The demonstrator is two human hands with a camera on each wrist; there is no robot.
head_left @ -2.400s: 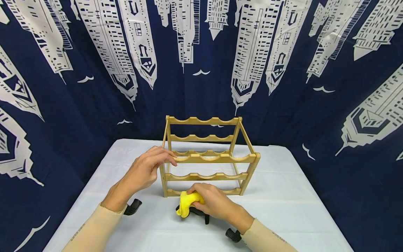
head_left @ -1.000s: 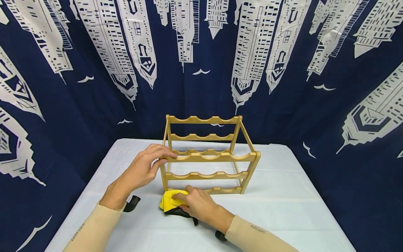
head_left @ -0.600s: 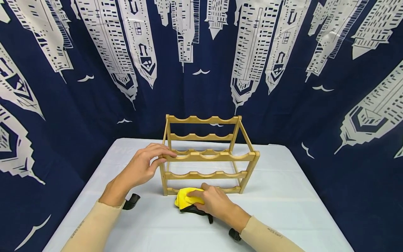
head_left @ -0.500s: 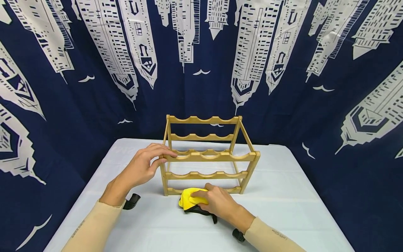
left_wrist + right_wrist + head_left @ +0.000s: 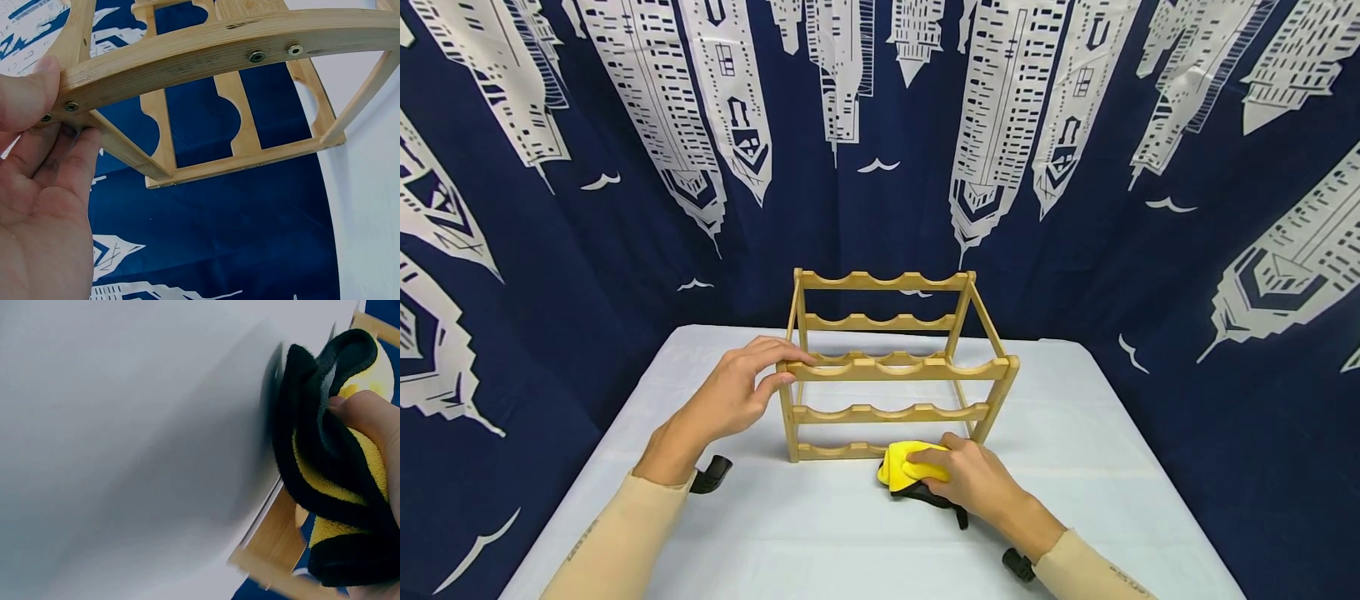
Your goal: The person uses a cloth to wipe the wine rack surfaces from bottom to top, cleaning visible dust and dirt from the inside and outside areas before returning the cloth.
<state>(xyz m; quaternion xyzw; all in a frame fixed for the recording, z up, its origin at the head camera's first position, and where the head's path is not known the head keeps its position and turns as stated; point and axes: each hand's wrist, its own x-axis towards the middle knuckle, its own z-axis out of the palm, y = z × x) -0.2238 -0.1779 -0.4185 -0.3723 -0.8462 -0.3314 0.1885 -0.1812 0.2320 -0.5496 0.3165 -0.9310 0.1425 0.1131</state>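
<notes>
A light wooden wine rack (image 5: 895,369) with scalloped rails stands on the table. My left hand (image 5: 741,387) grips its upper front left corner, fingers over the top and thumb below. In the left wrist view, thumb and fingers of the left hand (image 5: 44,212) close round the end of a rack bar (image 5: 200,53). Low at the front, my right hand (image 5: 977,479) holds a bunched yellow cloth (image 5: 906,467) with black edging against the bottom rail, right of its middle. The right wrist view shows the folded cloth (image 5: 325,497) pinched by the right hand (image 5: 375,419).
A white cloth covers the table (image 5: 820,550). Behind and beside it hangs a dark blue curtain (image 5: 865,225) printed with white buildings and birds. Black wrist-camera parts (image 5: 711,475) show under each forearm.
With the yellow cloth, my right hand first went left along the bottom rail, then swept right to near the right post. The left hand has stayed at the upper left corner.
</notes>
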